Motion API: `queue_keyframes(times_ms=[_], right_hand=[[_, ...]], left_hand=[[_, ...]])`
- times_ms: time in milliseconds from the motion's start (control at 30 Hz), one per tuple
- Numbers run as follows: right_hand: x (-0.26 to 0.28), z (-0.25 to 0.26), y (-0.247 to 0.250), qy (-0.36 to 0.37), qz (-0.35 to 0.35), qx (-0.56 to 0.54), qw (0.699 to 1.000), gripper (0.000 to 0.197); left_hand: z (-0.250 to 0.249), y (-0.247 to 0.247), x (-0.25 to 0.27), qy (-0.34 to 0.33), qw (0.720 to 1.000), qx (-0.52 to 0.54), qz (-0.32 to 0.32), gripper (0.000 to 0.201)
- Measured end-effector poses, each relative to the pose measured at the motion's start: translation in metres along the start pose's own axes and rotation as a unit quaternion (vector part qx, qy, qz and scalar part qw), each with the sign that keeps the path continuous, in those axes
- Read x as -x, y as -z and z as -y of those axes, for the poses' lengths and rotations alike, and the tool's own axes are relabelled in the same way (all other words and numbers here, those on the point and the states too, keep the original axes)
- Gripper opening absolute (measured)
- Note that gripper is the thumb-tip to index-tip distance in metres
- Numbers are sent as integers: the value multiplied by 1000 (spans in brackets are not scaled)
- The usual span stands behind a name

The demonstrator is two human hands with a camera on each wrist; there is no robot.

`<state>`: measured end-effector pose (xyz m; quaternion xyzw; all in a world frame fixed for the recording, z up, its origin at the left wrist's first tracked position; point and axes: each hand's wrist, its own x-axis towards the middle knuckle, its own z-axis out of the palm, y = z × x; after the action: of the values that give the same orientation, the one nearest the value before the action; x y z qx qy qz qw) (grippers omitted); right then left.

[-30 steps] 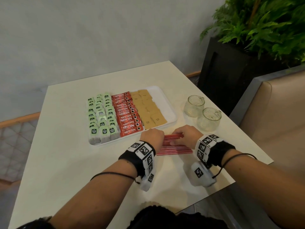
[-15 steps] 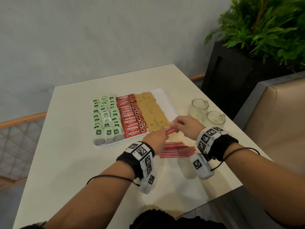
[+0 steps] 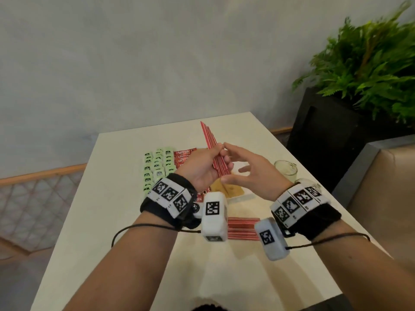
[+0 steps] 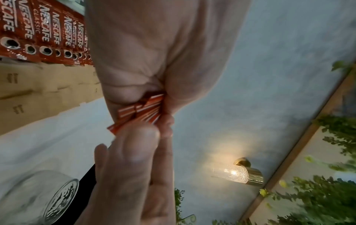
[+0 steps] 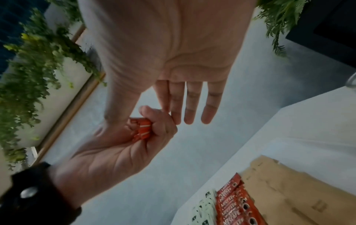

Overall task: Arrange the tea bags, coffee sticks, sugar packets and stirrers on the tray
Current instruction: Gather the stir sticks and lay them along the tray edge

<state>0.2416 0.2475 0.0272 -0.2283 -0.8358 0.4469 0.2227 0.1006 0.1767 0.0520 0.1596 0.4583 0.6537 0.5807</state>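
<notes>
My left hand (image 3: 214, 159) grips a bundle of red stirrers (image 3: 211, 144), held upright above the white tray (image 3: 241, 198). Their striped ends poke out of the fist (image 4: 142, 111) (image 5: 141, 130). My right hand (image 3: 238, 163) is beside the bundle with straight fingers (image 5: 189, 106), holding nothing. More stirrers (image 3: 243, 228) lie on the table between my wrists. The tray holds rows of green tea bags (image 3: 157, 167), red coffee sticks (image 4: 38, 30) and brown sugar packets (image 5: 289, 190), partly hidden by my hands in the head view.
A glass jar (image 3: 285, 171) stands right of the tray, a second one (image 3: 308, 182) half hidden behind my right wristband. A black planter (image 3: 325, 135) with a fern and a padded seat (image 3: 386, 176) are at the right. A wall lamp (image 4: 240, 173) glows.
Both hands rose from the table. The left hand lifted a bundle of stirrers and stood it upright over the tray; the right hand let go and opened. Some stirrers stayed on the table.
</notes>
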Motion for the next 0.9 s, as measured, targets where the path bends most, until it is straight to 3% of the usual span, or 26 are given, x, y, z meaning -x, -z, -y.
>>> queue_keyframes(times_ms=[133,333,467,667,833,900], right_hand=[[1,6,3,26,8,10,1000,94],[-8,4,0,48,-81,34,995,71],[-8,-1,-5,46,-56,60,996,103],[-11,-7,-6,57,-114,71,989,107],[-8,-17,-7,3,-42,36,998,126],[-12,-17,1,-20,-29,-7,999,120]], left_hand=[[-8,5,7,17,1000,16,14,19],[-4,0,9,12,1000,20,-10,19],[-2,-3,8,22,999,30,-4,16],[5,-2,3,48,998,9,38,13],[17,9,-4,31,991,-125,34,21],[20,18,-6,34,981,-187,41,24]])
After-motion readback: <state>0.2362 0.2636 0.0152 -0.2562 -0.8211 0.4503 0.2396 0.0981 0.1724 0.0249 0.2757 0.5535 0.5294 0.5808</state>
